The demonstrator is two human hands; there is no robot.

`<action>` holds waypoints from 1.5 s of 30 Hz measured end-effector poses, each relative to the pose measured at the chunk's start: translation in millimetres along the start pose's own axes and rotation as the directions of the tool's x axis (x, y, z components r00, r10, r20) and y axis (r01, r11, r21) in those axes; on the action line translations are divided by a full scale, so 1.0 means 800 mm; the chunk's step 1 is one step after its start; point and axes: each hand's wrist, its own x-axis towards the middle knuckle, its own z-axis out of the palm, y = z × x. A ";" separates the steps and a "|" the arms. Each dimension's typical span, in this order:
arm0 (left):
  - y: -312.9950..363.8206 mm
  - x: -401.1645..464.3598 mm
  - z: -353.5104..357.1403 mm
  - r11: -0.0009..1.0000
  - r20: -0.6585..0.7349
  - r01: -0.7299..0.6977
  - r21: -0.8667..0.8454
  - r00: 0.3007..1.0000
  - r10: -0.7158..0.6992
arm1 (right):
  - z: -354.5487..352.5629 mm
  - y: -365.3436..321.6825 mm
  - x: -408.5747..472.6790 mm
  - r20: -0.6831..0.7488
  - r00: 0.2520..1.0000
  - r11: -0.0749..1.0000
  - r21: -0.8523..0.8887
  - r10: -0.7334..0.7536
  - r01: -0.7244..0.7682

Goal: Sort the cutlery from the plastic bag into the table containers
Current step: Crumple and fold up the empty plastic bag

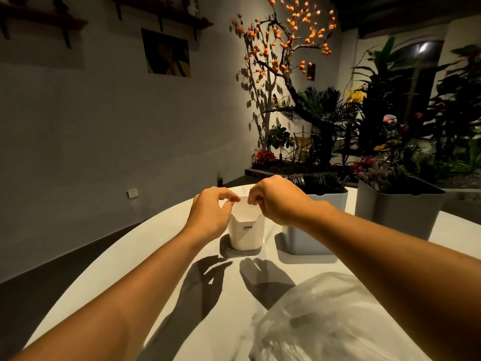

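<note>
- Hands: left hand point(208, 212) and right hand point(278, 199) both pinch the white container's point(246, 234) raised back rim.
- Grey container point(309, 238) of black cutlery point(317, 181) stands just right of it.
- Plastic bag point(320, 321) lies nearer the person.

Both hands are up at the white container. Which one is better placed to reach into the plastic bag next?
Probably the right hand. The clear crumpled plastic bag lies directly beneath the right forearm, while the left hand would have to cross over. Both hands now pinch the rim of the small white plastic container.
</note>
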 end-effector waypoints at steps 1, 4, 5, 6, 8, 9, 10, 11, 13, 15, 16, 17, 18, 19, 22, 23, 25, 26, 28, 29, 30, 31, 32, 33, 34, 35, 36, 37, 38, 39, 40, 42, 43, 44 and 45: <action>0.006 -0.005 -0.004 1.000 0.018 -0.004 -0.013 1.000 0.004 | -0.007 -0.002 -0.006 -0.001 1.000 1.000 0.014 0.004 -0.004; 0.029 -0.030 -0.017 0.999 0.069 -0.025 -0.037 0.997 0.028 | -0.033 -0.015 -0.034 0.014 1.000 0.999 0.036 0.007 -0.008; 0.037 -0.040 -0.022 0.999 0.084 -0.033 -0.039 0.996 0.036 | -0.042 -0.020 -0.044 0.020 1.000 0.999 0.034 0.000 -0.001; 0.045 -0.049 -0.025 0.998 0.098 -0.041 -0.044 0.994 0.045 | -0.051 -0.025 -0.052 0.025 1.000 0.999 0.039 -0.005 0.004; 0.062 -0.068 -0.032 0.997 0.121 -0.053 -0.055 0.991 0.059 | -0.069 -0.034 -0.070 0.036 0.999 0.999 0.048 -0.013 0.011; 0.070 -0.078 -0.034 0.996 0.132 -0.060 -0.061 0.989 0.068 | -0.077 -0.038 -0.078 0.041 0.999 0.998 0.055 -0.017 0.015; 0.078 -0.088 -0.036 0.995 0.143 -0.070 -0.068 0.987 0.079 | -0.086 -0.042 -0.087 0.051 0.998 0.998 0.062 -0.023 0.020; 0.087 -0.098 -0.038 0.994 0.154 -0.078 -0.072 0.984 0.089 | -0.094 -0.046 -0.096 0.061 0.998 0.997 0.069 -0.029 0.025; 0.104 -0.121 -0.042 0.991 0.168 -0.104 -0.085 0.979 0.117 | -0.109 -0.054 -0.118 0.077 0.997 0.996 0.083 -0.031 0.025; 0.115 -0.137 -0.043 0.988 0.178 -0.116 -0.098 0.975 0.133 | -0.120 -0.058 -0.136 0.098 0.995 0.997 0.082 -0.015 0.007; 0.119 -0.145 -0.044 0.988 0.190 -0.116 -0.100 0.973 0.133 | -0.125 -0.059 -0.146 0.113 0.994 0.996 0.083 0.002 -0.011; 0.123 -0.154 -0.043 0.988 0.206 -0.117 -0.097 0.969 0.135 | -0.131 -0.059 -0.156 0.130 0.991 0.996 0.089 0.019 -0.031; 0.125 -0.162 -0.042 0.988 0.228 -0.122 -0.094 0.963 0.141 | -0.135 -0.059 -0.166 0.151 0.988 0.993 0.101 0.037 -0.053; 0.130 -0.172 -0.040 0.987 0.255 -0.132 -0.097 0.955 0.153 | -0.140 -0.058 -0.180 0.173 0.983 0.990 0.118 0.056 -0.077; 0.141 -0.195 -0.031 0.983 0.353 -0.158 -0.094 0.918 0.182 | -0.149 -0.055 -0.210 0.318 0.943 0.973 0.171 0.097 -0.158; 0.145 -0.203 -0.026 0.982 0.368 -0.166 -0.092 0.910 0.189 | -0.150 -0.054 -0.220 0.375 0.919 0.963 0.180 0.119 -0.198; 0.150 -0.221 -0.015 0.979 0.366 -0.184 -0.084 0.909 0.202 | -0.150 -0.049 -0.238 0.467 0.868 0.943 0.179 0.169 -0.280; 0.151 -0.230 -0.009 0.978 0.364 -0.199 -0.064 0.908 0.209 | -0.147 -0.046 -0.246 0.498 0.847 0.934 0.175 0.189 -0.311; 0.150 -0.249 0.005 0.963 0.346 -0.264 0.049 0.909 0.232 | -0.139 -0.036 -0.260 0.533 0.817 0.925 0.151 0.221 -0.349; 0.146 -0.260 0.013 0.943 0.341 -0.307 0.128 0.907 0.248 | -0.132 -0.032 -0.270 0.539 0.809 0.924 0.135 0.234 -0.357; 0.140 -0.269 0.020 0.919 0.340 -0.339 0.203 0.904 0.258 | -0.124 -0.029 -0.277 0.527 0.816 0.933 0.111 0.237 -0.343; 0.134 -0.275 0.025 0.895 0.355 -0.354 0.270 0.901 0.250 | -0.120 -0.025 -0.282 0.503 0.831 0.947 0.073 0.238 -0.314; 0.123 -0.283 0.033 0.879 0.397 -0.349 0.326 0.894 0.207 | -0.110 -0.024 -0.290 0.482 0.844 0.957 0.036 0.237 -0.289; 0.112 -0.290 0.039 0.864 0.444 -0.340 0.370 0.882 0.157 | -0.101 -0.023 -0.296 0.461 0.856 0.964 0.010 0.233 -0.267; 0.103 -0.294 0.044 0.855 0.490 -0.334 0.396 0.865 0.110 | -0.091 -0.021 -0.301 0.446 0.866 0.967 -0.003 0.229 -0.254; 0.094 -0.297 0.049 0.853 0.527 -0.327 0.408 0.847 0.072 | -0.080 -0.019 -0.307 0.429 0.874 0.969 -0.009 0.226 -0.246; 0.089 -0.297 0.052 0.853 0.551 -0.324 0.410 0.833 0.051 | -0.070 -0.017 -0.311 0.406 0.887 0.973 -0.018 0.219 -0.231; 0.083 -0.294 0.057 0.850 0.569 -0.329 0.412 0.821 0.042 | -0.060 -0.015 -0.314 0.381 0.901 0.976 -0.030 0.209 -0.214; 0.078 -0.291 0.061 0.841 0.585 -0.344 0.418 0.810 0.040 | -0.051 -0.013 -0.317 0.351 0.916 0.980 -0.035 0.196 -0.196; 0.072 -0.288 0.067 0.830 0.606 -0.361 0.425 0.794 0.035 | -0.041 -0.010 -0.319 0.321 0.930 0.983 -0.037 0.180 -0.178; 0.067 -0.285 0.071 0.824 0.627 -0.372 0.428 0.779 0.027 | -0.032 -0.008 -0.320 0.285 0.945 0.987 -0.038 0.163 -0.159; 0.058 -0.283 0.080 0.820 0.652 -0.385 0.423 0.758 0.020 | -0.017 -0.003 -0.325 0.247 0.958 0.989 -0.042 0.146 -0.139; 0.054 -0.284 0.084 0.820 0.647 -0.388 0.420 0.762 0.029 | -0.009 0.001 -0.326 0.261 0.955 0.989 -0.048 0.144 -0.136; 0.051 -0.284 0.088 0.823 0.637 -0.388 0.415 0.770 0.042 | 0.003 0.006 -0.326 0.292 0.946 0.990 -0.047 0.142 -0.134; 0.050 -0.284 0.089 0.827 0.627 -0.386 0.410 0.777 0.052 | 0.013 0.010 -0.328 0.327 0.933 0.989 -0.033 0.150 -0.147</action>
